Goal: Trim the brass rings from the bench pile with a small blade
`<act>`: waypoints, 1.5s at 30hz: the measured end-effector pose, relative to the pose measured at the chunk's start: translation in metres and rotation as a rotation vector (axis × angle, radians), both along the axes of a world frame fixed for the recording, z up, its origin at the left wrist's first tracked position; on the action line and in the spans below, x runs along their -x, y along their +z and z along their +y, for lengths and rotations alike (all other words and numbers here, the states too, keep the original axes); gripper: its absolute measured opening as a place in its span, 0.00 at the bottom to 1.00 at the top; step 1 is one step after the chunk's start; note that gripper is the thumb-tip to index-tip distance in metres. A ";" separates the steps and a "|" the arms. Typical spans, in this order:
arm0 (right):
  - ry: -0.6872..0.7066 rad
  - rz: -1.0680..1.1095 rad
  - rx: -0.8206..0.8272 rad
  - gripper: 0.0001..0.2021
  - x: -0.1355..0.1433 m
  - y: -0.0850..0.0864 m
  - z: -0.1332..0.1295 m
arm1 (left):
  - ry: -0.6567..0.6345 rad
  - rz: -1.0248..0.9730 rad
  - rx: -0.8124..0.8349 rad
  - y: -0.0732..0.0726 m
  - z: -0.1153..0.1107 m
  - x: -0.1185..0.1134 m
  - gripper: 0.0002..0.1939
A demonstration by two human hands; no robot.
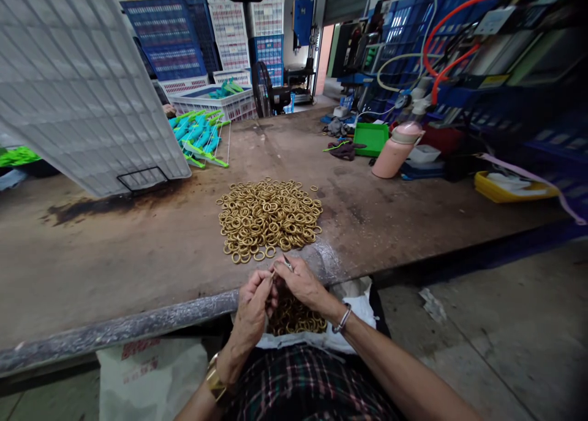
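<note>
A heap of brass-coloured rings (271, 216) lies on the brown table in front of me. My left hand (254, 303) and my right hand (298, 280) meet just past the table's front edge, fingertips close together. The left fingers are pinched, and what they hold is too small to name. In my right hand is a small pointed metal tool (287, 263), its tip showing above the fingers. Below both hands, more rings (298, 320) fill an open white bag (361, 307) at my lap.
A white ribbed panel (101, 90) leans at the left, beside turquoise and green parts (199, 136). A pink bottle (397, 151), green tray (371, 139) and yellow tray (512, 188) stand at the right. Stacked crates (168, 38) and a fan (266, 90) are behind.
</note>
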State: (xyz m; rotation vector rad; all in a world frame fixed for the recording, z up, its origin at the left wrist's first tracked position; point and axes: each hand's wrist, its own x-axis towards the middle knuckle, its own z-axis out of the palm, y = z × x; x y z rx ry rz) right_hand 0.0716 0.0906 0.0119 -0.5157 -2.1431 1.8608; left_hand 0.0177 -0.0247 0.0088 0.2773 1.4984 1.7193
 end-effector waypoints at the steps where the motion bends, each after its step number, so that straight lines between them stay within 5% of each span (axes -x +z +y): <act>1: -0.021 -0.011 -0.037 0.13 0.000 0.000 0.000 | 0.008 0.002 -0.012 -0.001 0.000 0.000 0.14; 5: -0.076 -0.079 -0.359 0.11 0.000 -0.007 0.004 | 0.048 0.008 -0.013 -0.003 0.000 0.001 0.15; 9: 0.098 -0.161 -0.709 0.07 -0.006 -0.011 0.003 | 0.056 0.056 0.034 -0.005 0.001 0.002 0.16; 13: 0.205 -0.294 -0.859 0.10 -0.007 -0.004 -0.002 | 0.054 0.118 0.056 -0.006 0.001 0.004 0.16; 17: 0.221 -0.428 -0.916 0.12 -0.001 -0.003 -0.001 | 0.053 0.141 0.067 -0.003 -0.001 0.003 0.16; 22: 0.086 -0.562 -1.000 0.12 0.008 -0.012 0.018 | -0.103 0.013 0.002 0.006 -0.007 -0.005 0.15; 29: -0.060 -0.460 -1.025 0.09 0.022 -0.021 0.021 | 0.040 -0.275 -0.095 -0.004 -0.007 0.001 0.16; 37: -0.059 -0.528 -1.045 0.08 0.044 -0.022 0.011 | 0.030 -0.404 -0.167 -0.009 -0.013 0.013 0.14; 42: -0.070 -0.484 -0.997 0.09 0.041 -0.025 0.017 | 0.026 -0.502 -0.216 -0.007 -0.014 0.019 0.14; 45: -0.088 -0.316 -0.832 0.07 0.034 -0.025 0.018 | 0.032 -0.507 -0.250 -0.003 -0.015 0.022 0.16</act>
